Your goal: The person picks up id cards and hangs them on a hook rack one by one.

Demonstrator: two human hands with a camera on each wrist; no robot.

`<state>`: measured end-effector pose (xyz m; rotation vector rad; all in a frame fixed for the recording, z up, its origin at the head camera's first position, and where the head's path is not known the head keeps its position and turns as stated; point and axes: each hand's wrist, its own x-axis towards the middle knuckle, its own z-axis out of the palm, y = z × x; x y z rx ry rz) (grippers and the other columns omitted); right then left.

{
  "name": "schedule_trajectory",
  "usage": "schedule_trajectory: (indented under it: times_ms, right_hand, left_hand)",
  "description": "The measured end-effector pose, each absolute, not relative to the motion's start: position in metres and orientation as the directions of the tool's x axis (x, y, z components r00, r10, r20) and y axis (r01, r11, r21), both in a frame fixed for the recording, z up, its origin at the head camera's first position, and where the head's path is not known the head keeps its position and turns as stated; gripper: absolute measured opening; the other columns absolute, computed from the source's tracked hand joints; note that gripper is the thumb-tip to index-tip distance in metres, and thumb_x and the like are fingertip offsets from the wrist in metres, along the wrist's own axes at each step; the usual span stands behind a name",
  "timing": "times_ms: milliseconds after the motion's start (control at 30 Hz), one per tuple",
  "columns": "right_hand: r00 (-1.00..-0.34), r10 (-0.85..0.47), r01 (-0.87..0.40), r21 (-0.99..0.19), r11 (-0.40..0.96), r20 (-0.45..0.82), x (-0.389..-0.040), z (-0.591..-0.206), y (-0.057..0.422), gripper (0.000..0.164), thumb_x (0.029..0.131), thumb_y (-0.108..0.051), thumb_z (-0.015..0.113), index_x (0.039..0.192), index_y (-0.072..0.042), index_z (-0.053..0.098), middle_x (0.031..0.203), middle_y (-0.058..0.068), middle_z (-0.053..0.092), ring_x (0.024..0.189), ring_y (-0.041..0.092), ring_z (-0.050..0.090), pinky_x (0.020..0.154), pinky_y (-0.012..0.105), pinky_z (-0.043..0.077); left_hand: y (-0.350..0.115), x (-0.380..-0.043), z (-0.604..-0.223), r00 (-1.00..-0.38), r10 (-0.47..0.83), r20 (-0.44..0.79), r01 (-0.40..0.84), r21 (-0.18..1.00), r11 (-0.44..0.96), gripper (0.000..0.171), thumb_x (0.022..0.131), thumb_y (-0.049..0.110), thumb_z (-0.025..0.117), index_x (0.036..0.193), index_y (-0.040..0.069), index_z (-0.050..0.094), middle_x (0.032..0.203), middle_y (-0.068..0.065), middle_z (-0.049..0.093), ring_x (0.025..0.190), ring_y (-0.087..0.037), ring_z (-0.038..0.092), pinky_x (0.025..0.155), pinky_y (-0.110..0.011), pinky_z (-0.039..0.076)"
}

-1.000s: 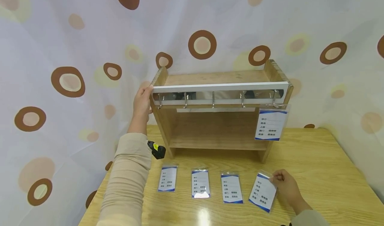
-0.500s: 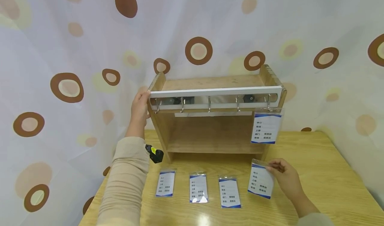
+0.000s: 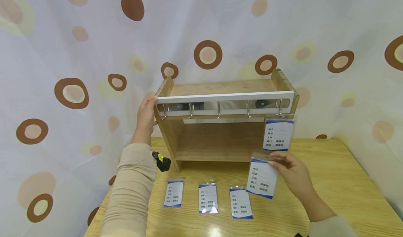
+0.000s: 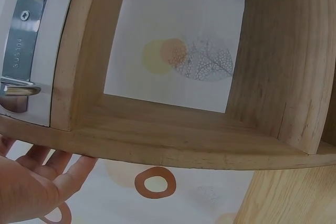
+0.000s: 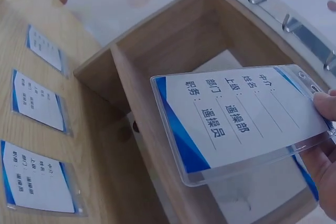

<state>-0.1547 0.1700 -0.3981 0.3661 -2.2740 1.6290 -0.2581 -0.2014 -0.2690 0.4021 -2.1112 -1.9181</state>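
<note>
My right hand [image 3: 294, 174] pinches a clear-sleeved ID badge [image 3: 262, 177] near its top corner, in front of the shelf's lower right part. In the right wrist view the held badge [image 5: 231, 121] shows white with blue corners and printed lines. Another ID badge [image 3: 278, 135] hangs below the rightmost hook [image 3: 280, 107] of the rail, just above my right hand. My left hand [image 3: 146, 116] rests against the upper left side of the wooden shelf [image 3: 217, 139]. Seen from the left wrist, the fingers [image 4: 73, 174] touch the outer face of its side panel.
Three more ID badges, a left one [image 3: 174, 193], a middle one [image 3: 208, 197] and a right one [image 3: 240, 202], lie in a row on the wooden table [image 3: 327, 181]. A white rail [image 3: 201, 98] with several metal hooks spans the shelf front. A patterned curtain [image 3: 94, 37] hangs behind.
My right hand has lifted the fourth badge off the table and carried it up and left toward the shelf. The left hand stays at the shelf's side; the head view has shifted slightly.
</note>
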Motion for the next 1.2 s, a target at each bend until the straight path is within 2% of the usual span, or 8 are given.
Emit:
schedule_trajectory:
  times_ms: [100, 300, 500, 900, 1200]
  right_hand:
    - [-0.917, -0.043, -0.390, -0.873, 0.293, 0.396, -0.159, -0.387, 0.162, 0.017, 0.079, -0.003, 0.060, 0.096, 0.002, 0.058, 0.086, -0.012, 0.057, 0.075, 0.003, 0.054, 0.058, 0.018, 0.045]
    - [-0.906, -0.071, -0.420, -0.860, 0.290, 0.418, -0.169, -0.369, 0.151, 0.017, 0.080, -0.004, 0.059, 0.096, 0.001, 0.058, 0.085, -0.008, 0.059, 0.075, 0.003, 0.054, 0.060, 0.016, 0.044]
    - [-0.895, -0.081, -0.443, -0.857, 0.262, 0.438, -0.178, -0.352, 0.147, 0.016, 0.079, -0.003, 0.060, 0.094, 0.001, 0.057, 0.082, -0.009, 0.058, 0.071, 0.006, 0.053, 0.055, 0.017, 0.043]
    - [-0.871, -0.052, -0.489, -0.856, 0.169, 0.488, -0.192, -0.328, 0.140, 0.013, 0.079, 0.000, 0.059, 0.090, 0.005, 0.053, 0.080, -0.007, 0.057, 0.068, 0.008, 0.051, 0.053, 0.016, 0.040]
    - [-0.877, -0.012, -0.472, -0.858, 0.205, 0.480, -0.200, -0.315, 0.139, 0.017, 0.081, -0.006, 0.059, 0.094, 0.003, 0.054, 0.084, -0.006, 0.055, 0.072, 0.009, 0.049, 0.057, 0.013, 0.039]
  left_hand:
    - [-0.202, -0.258, -0.269, -0.928, -0.373, 0.010, -0.026, 0.995, 0.092, 0.035, 0.087, 0.039, 0.045, 0.113, 0.015, 0.047, 0.130, -0.001, 0.036, 0.118, -0.022, 0.031, 0.086, -0.052, 0.030]
    - [-0.203, -0.259, -0.268, -0.931, -0.364, 0.014, -0.027, 0.994, 0.107, 0.040, 0.087, 0.039, 0.044, 0.120, 0.016, 0.044, 0.131, -0.002, 0.035, 0.118, -0.023, 0.031, 0.086, -0.051, 0.030]
    - [-0.203, -0.258, -0.267, -0.931, -0.365, 0.010, -0.029, 0.994, 0.102, 0.041, 0.087, 0.039, 0.043, 0.121, 0.016, 0.044, 0.131, -0.002, 0.035, 0.117, -0.023, 0.032, 0.086, -0.051, 0.031]
    - [-0.198, -0.258, -0.268, -0.921, -0.389, 0.018, -0.017, 0.996, 0.087, 0.037, 0.086, 0.039, 0.046, 0.114, 0.015, 0.047, 0.129, -0.002, 0.037, 0.114, -0.024, 0.034, 0.085, -0.051, 0.032]
    - [-0.195, -0.256, -0.268, -0.918, -0.395, 0.029, -0.012, 0.995, 0.101, 0.038, 0.086, 0.038, 0.045, 0.117, 0.015, 0.046, 0.130, -0.002, 0.035, 0.115, -0.023, 0.033, 0.084, -0.050, 0.033]
